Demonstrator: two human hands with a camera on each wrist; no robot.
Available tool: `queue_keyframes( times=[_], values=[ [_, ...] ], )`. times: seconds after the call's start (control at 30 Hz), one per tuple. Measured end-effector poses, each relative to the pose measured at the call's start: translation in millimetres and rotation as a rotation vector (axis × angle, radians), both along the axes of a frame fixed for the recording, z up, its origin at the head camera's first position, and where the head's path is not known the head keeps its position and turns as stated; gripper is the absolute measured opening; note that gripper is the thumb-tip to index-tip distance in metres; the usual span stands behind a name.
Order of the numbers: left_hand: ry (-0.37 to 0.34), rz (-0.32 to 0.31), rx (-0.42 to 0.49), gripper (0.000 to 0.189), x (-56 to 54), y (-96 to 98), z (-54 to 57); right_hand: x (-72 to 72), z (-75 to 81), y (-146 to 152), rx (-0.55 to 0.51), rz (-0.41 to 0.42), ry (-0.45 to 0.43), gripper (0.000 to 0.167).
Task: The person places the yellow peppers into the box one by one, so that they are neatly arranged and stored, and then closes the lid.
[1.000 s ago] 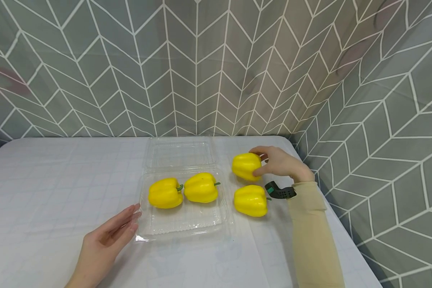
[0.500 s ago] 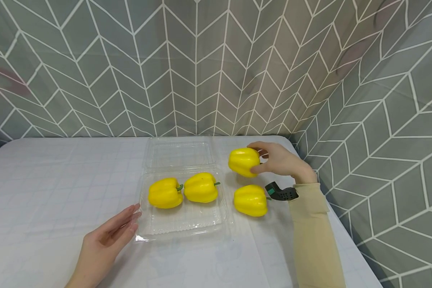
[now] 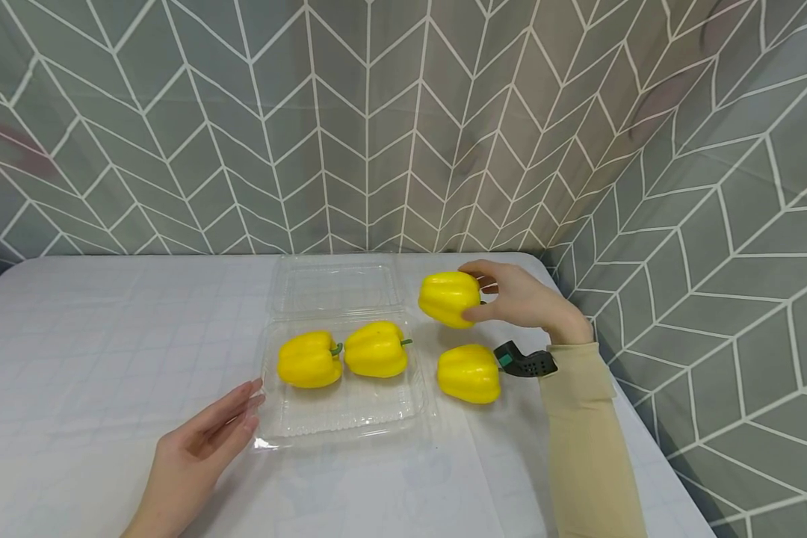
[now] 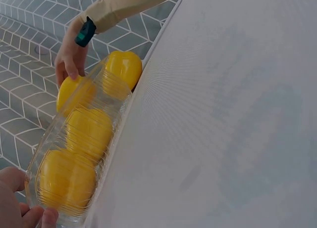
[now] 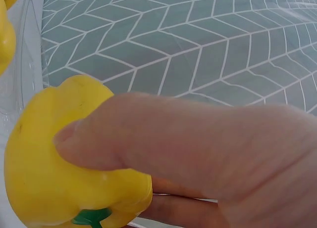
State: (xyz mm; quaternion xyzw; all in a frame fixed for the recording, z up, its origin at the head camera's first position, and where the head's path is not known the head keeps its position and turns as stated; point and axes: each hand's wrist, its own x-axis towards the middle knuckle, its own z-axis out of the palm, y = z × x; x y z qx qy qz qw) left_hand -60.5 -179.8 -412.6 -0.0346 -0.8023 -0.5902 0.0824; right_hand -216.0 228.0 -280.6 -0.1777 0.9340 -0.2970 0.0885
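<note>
Right hand pinches a glossy yellow bell pepper lifted above the table beside the clear plastic clamshell tray; waxy skin may slip, while the flat, relaxed left hand barely steadies the tray.

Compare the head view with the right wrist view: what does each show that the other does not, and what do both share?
Only the head view shows the left hand resting open against the clear plastic clamshell tray, the loose yellow bell pepper on the white tablecloth, and the right wrist's black band. Only the right wrist view shows the held pepper's green stem. Both show the right hand gripping a yellow bell pepper before the grey chevron backdrop.
</note>
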Motion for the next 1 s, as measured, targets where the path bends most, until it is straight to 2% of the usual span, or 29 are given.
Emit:
queue_keyframes(
  times=[0.13, 0.3, 0.67, 1.0],
  values=[
    [0.028, -0.010, 0.023, 0.048, -0.6, -0.1, -0.7, 2.8, 2.6, -3.8, 0.012, 0.015, 0.017, 0.066],
    [0.027, -0.018, 0.052, 0.049, -0.4, -0.2, -0.6, 5.7, 5.0, -9.8, 0.009, 0.037, 0.018, 0.066],
    [0.028, -0.022, 0.020, 0.049, -0.9, -1.8, -3.3, 11.4, 7.0, -25.4, -0.003, 0.119, 0.059, 0.067],
    [0.017, -0.028, 0.042, 0.049, -1.2, -2.5, -2.4, 17.5, 9.3, -43.0, -0.012, 0.199, 0.096, 0.064]
  ],
)
